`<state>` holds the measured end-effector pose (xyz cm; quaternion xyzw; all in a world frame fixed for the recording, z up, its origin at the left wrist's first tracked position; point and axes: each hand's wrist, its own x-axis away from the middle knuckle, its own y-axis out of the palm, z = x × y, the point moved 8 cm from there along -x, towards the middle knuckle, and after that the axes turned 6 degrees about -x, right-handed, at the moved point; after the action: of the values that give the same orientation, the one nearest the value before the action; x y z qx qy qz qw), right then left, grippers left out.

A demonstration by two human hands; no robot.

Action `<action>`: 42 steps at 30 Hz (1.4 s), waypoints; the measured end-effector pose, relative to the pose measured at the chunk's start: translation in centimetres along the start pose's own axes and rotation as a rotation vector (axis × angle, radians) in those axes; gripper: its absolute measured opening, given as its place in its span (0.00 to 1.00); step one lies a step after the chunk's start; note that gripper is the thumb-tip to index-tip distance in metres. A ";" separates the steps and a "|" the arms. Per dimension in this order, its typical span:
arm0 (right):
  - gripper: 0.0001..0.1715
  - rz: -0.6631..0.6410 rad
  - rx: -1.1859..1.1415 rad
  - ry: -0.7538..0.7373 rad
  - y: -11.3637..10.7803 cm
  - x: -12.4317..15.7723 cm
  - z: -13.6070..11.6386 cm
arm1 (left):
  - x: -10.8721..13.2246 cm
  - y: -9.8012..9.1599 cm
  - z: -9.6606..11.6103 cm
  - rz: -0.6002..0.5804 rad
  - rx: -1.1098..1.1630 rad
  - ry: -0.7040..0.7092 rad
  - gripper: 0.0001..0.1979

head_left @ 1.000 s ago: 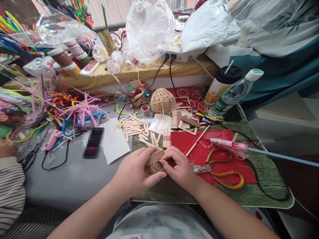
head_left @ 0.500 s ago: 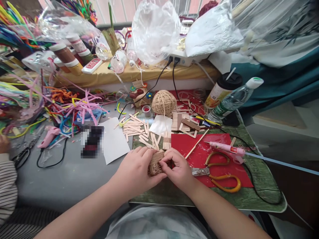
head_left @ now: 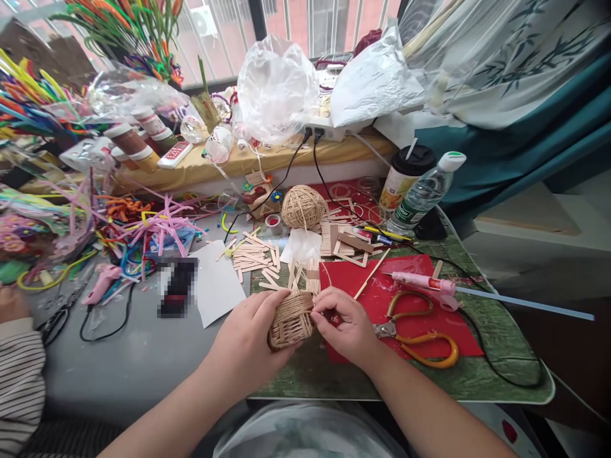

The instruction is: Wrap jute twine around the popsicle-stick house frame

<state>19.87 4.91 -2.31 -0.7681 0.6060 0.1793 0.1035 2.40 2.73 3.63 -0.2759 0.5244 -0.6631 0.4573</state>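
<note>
Grasping a twine block (head_left: 292,321) in the left hand (head_left: 243,334), tilted above the front of the counter. Touching or nearly touching its right edge with a bent right hand (head_left: 351,327); cannot tell whether pinching anything. To the right, on a green, wood-grained counter (head_left: 501,378): a red sheet (head_left: 342,272) under scissors (head_left: 390,329) and a pink glue gun (head_left: 424,282). Beyond the block, scattered sticks (head_left: 251,257) and a twine ball (head_left: 303,207); further right, a cup (head_left: 398,181) beside a bottle (head_left: 422,200). To the left, on a grey counter (head_left: 133,362): paper (head_left: 217,286) and tangled pipe cleaners (head_left: 167,226). At far left, another person's striped sleeve (head_left: 21,372). Behind, on a yellow-draped ledge (head_left: 195,170), jars (head_left: 126,143) and a plastic bag (head_left: 274,86); past that, a barred window (head_left: 329,28), with a teal curtain (head_left: 515,175) at right.
</note>
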 end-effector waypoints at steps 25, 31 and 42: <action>0.10 0.118 -0.051 0.228 -1.0 -0.2 1.8 | 2.5 9.4 -4.6 0.327 0.671 -0.188 0.40; 0.06 0.085 0.126 0.120 -0.2 -0.2 0.9 | 2.5 7.3 -5.5 0.155 0.605 -0.151 0.40; 0.05 0.047 0.201 0.070 0.4 -0.2 0.1 | -3.7 1.1 1.2 -0.176 0.154 0.094 0.50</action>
<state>19.46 5.07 -2.33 -0.7454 0.6419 0.0930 0.1543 5.32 5.46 3.34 -0.2538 0.4666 -0.7511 0.3920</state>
